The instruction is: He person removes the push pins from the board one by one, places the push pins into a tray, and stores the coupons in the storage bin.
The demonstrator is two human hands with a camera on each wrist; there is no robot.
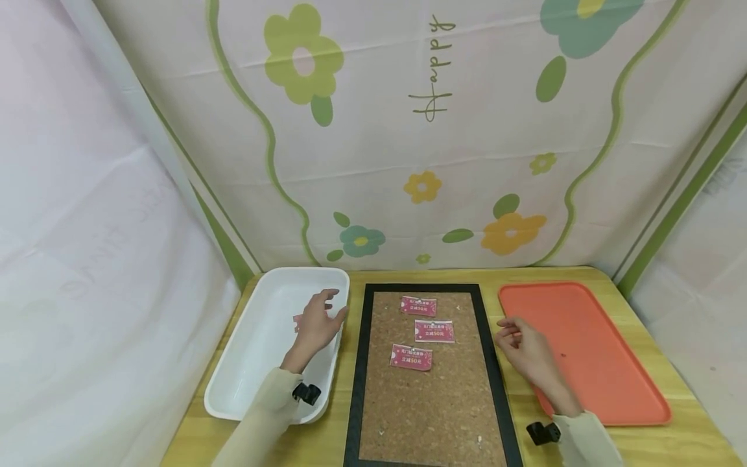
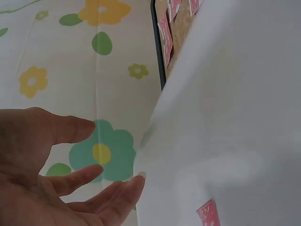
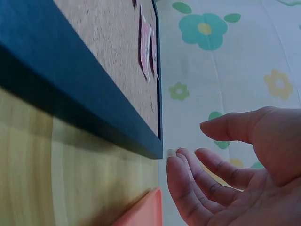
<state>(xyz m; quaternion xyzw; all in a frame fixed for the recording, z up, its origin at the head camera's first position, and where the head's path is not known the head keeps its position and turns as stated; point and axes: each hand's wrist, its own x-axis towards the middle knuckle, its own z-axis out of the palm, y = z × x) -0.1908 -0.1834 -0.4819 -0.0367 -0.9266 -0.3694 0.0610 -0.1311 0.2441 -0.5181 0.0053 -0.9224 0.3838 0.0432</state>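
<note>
Over the white basin (image 1: 239,363) hovers my left hand (image 1: 318,327), fingers loosely bent and nothing in them. A pink coupon (image 1: 297,322) lies in the basin, partly hidden behind that hand; the left wrist view shows its corner too. My right hand (image 1: 528,353) hangs, holding nothing, between the corkboard (image 1: 432,408) and the red tray (image 1: 607,363), its fingers relaxed. Three pink coupons are on the upper part of the corkboard: a top one (image 1: 418,306), a middle one (image 1: 434,331) and a lower one (image 1: 411,357), each with a small pin at its upper edge.
The corkboard's black frame (image 1: 359,370) stands between basin and tray on the wooden table (image 1: 688,415). Small pale pins (image 1: 480,440) show on the lower cork. A flowered cloth (image 1: 373,149) hangs behind the table, with white cloth (image 1: 87,259) at the left side.
</note>
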